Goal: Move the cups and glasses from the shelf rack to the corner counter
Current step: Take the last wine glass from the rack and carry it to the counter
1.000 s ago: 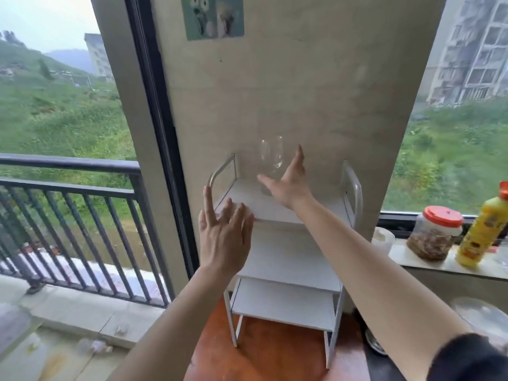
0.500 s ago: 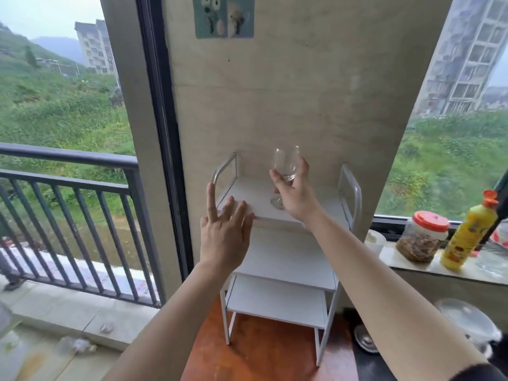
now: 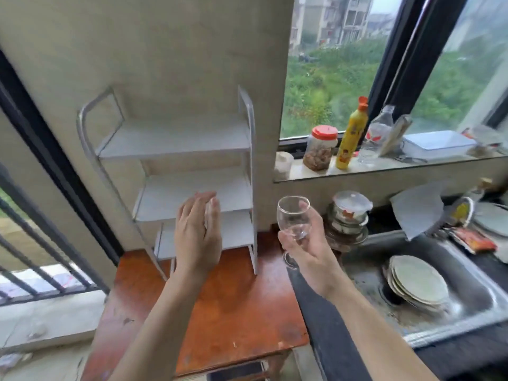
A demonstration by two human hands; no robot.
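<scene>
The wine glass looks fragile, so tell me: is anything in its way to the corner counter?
The right hand holds the wine glass just left of a stack of lidded bowls that fills the counter's back corner. The dark counter strip beneath the hand looks bare, so nothing visible blocks a set-down there.

Bare desk (image 3: 233, 312) lay open before the shelf rack (image 3: 176, 138); to the right, stacked bowls (image 3: 347, 221) and a sink (image 3: 475, 281) holding plates (image 3: 417, 281) crowded the way.

Beige wall (image 3: 178, 50) ahead, dark-framed windows (image 3: 330, 78) onto green hillside, black balcony railing (image 3: 55, 294) left, steel sink (image 3: 472, 273) right, soft daylight
</scene>
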